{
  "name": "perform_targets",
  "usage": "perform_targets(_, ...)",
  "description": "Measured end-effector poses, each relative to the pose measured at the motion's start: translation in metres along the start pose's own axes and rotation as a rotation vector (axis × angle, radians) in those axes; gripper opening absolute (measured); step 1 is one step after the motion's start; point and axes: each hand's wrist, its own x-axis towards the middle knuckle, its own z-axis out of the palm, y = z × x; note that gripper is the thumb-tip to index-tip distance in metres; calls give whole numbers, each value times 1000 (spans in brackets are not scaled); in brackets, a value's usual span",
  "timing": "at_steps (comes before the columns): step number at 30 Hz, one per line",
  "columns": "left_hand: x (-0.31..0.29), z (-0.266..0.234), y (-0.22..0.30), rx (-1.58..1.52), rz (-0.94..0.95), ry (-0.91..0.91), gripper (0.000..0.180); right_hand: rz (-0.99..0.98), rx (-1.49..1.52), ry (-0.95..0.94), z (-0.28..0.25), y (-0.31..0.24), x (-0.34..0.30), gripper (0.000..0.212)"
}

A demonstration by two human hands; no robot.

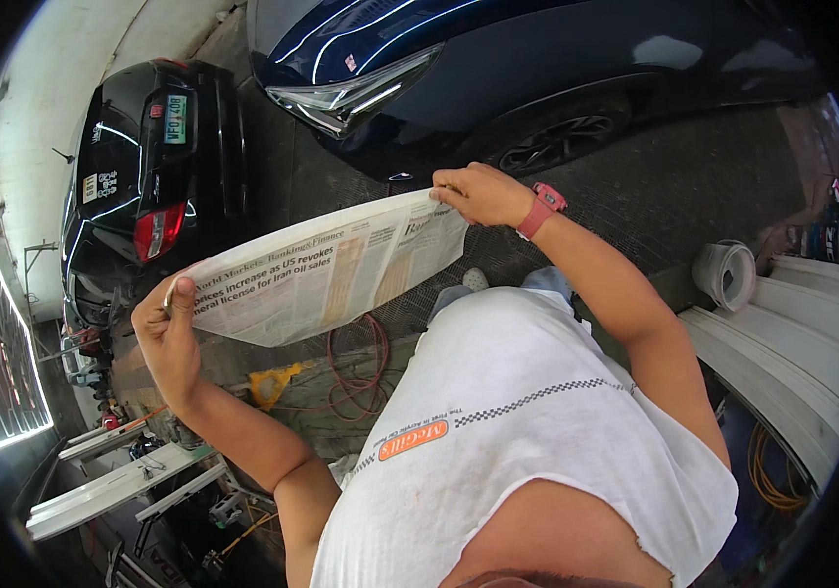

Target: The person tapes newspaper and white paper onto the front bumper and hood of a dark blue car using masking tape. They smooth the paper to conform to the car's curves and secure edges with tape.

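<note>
Head view. Through the worn camera I see a newspaper sheet point(311, 279) held off the floor, spread between two bare hands, its printed face turned toward the wearer. The left hand point(168, 328) grips the sheet's left end, fingers closed narrowly on the paper; the right hand point(488, 196) pinches its upper right corner, fingers likewise narrow. I note a red wristwatch point(543, 209) on the right wrist and a white shirt point(537, 441) on the wearer. Beyond the sheet stand a dark blue car point(498, 59) and, to its left, a black car point(111, 157). A red hose point(386, 358) lies coiled below the sheet; at right I see a white bucket point(730, 274).
</note>
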Motion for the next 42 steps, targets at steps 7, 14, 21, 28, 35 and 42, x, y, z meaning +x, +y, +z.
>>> perform_targets(7,16,55,-37,561,246,527,44,-176,-171,143,17,-44,-47,25)
perform_targets(14,4,190,2,255,348,-453,22,-223,-399,185,14,-69,-57,21)
perform_targets(21,38,123,-54,374,319,-311,18,-95,-449,225,-12,-60,-67,22)
perform_targets(28,46,165,0,200,627,-260,23,-170,-494,339,-3,-77,-51,23)
perform_targets(35,40,182,-4,226,524,-336,9,-155,-553,99,-28,-95,-73,53)
perform_targets(42,56,150,-7,254,698,-278,11,-43,-614,264,-82,-36,-56,69)
